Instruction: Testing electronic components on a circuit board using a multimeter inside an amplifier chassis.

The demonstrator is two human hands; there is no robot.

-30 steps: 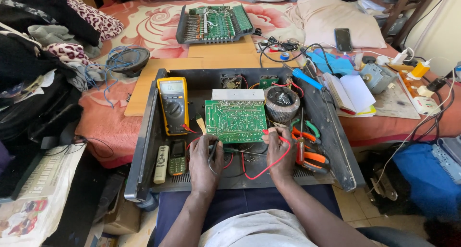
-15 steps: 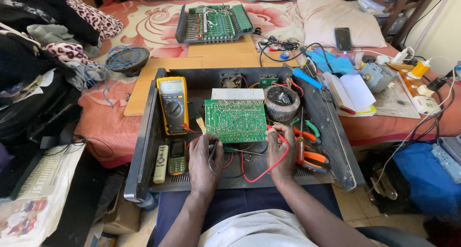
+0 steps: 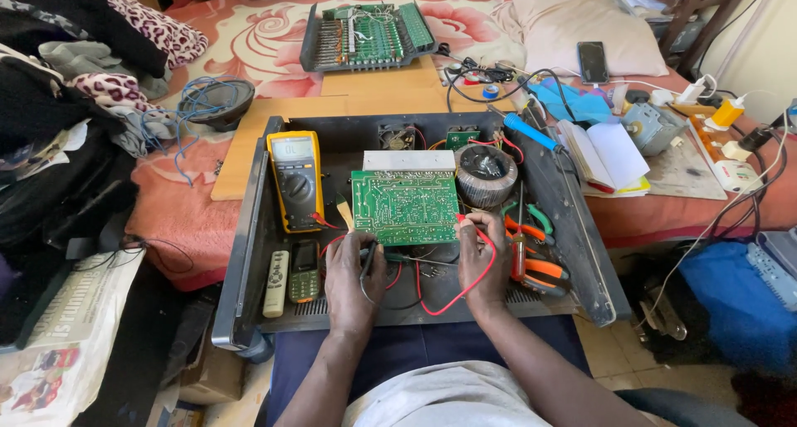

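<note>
A green circuit board (image 3: pixel 405 206) lies solder side up in an open black metal chassis (image 3: pixel 249 253). My left hand (image 3: pixel 353 279) grips a black test probe (image 3: pixel 368 261) just below the board's near edge. My right hand (image 3: pixel 483 259) pinches a red test probe (image 3: pixel 466 220) against the board's right edge, and its red lead loops down between my hands. A yellow multimeter (image 3: pixel 294 179) lies left of the board with both leads plugged in.
A round toroidal transformer (image 3: pixel 486 175) sits right of the board. Orange-handled pliers (image 3: pixel 540 271) and a screwdriver lie at the chassis's right. A white remote (image 3: pixel 276 283) and a small phone (image 3: pixel 304 271) lie at its left. Another open device (image 3: pixel 365 35) rests on the bed behind.
Both hands stay at the board's near edge with the probes. The red probe tip has shifted slightly at the board's right edge.
</note>
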